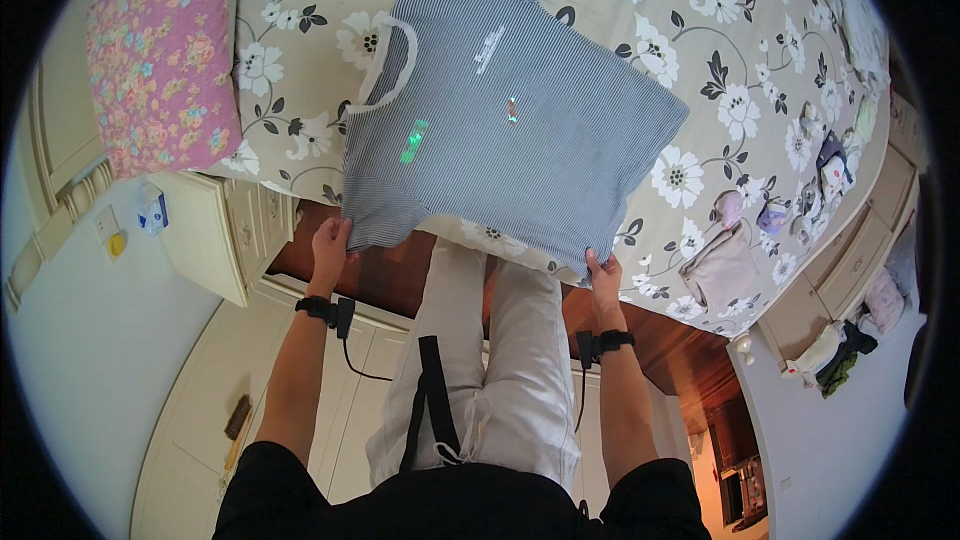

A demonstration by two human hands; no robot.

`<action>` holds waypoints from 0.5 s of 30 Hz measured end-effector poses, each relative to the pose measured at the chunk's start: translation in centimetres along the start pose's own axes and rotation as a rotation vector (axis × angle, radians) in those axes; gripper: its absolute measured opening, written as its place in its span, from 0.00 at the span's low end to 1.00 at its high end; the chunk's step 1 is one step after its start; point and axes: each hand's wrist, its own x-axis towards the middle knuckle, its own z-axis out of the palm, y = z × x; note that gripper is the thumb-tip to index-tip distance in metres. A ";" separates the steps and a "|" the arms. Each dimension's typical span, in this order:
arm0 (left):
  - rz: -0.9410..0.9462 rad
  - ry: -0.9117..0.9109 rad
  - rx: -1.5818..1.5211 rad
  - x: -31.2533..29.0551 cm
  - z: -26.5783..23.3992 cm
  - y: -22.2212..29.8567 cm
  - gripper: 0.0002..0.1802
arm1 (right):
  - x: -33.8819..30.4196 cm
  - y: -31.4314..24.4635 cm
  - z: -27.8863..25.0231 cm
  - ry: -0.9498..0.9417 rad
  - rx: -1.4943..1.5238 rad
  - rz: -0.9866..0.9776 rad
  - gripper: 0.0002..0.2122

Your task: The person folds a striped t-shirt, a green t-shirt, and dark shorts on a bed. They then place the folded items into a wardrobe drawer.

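A grey-and-white striped T-shirt (530, 130) lies spread sideways on the bed, its white-trimmed collar toward the left and its hem toward the right. My left hand (331, 242) is closed on the edge of the near sleeve, below the collar. At the near hem corner, my right hand (603, 272) pinches the fabric between thumb and fingers. Both near edges of the shirt reach the bed's front side, close to my legs. The far sleeve rests folded near the top of the view. Small green and red prints show on the shirt's front.
The bed has a beige sheet (740, 110) with white flowers. A pink floral pillow (165, 60) sits at the left, above a cream nightstand (205, 230). A folded beige garment (718, 270) and several small clothes lie at the right. A brush (238, 418) is at the lower left.
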 end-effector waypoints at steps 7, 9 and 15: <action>0.293 0.047 0.373 -1.2 -1.1 0.8 0.14 | -4.1 -2.5 0.7 0.169 -0.071 0.069 0.28; 0.225 -0.088 0.307 -0.7 -2.0 4.7 0.14 | -4.8 -4.7 0.5 0.171 -0.153 -0.009 0.30; 0.239 -0.162 -0.249 2.3 0.6 18.3 0.13 | -3.0 -9.2 -0.5 0.006 0.112 0.115 0.12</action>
